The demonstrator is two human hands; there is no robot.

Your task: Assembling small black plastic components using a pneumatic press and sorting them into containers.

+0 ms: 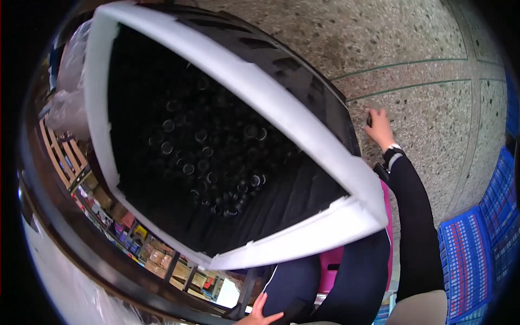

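Note:
A large black bin (303,211) with a thick white rim (244,76) fills the middle of the view. Many small black round parts (201,135) with shiny ring-shaped edges lie inside it, dim in the shadow. My right hand (381,130) is stretched out past the bin's right side, above the speckled floor. Its fingers are closed on a small dark piece (370,119), mostly hidden by the hand. At the bottom edge my left hand (263,314) has its fingers apart beside my dark-trousered leg, with nothing seen in it.
Blue stacked crates (470,260) with red and white markings stand at the right. A pink seat (330,271) shows between my legs. Shelves with boxes (157,260) and a dark bar (103,254) run along the lower left. Clear plastic wrap (70,108) hangs at the upper left.

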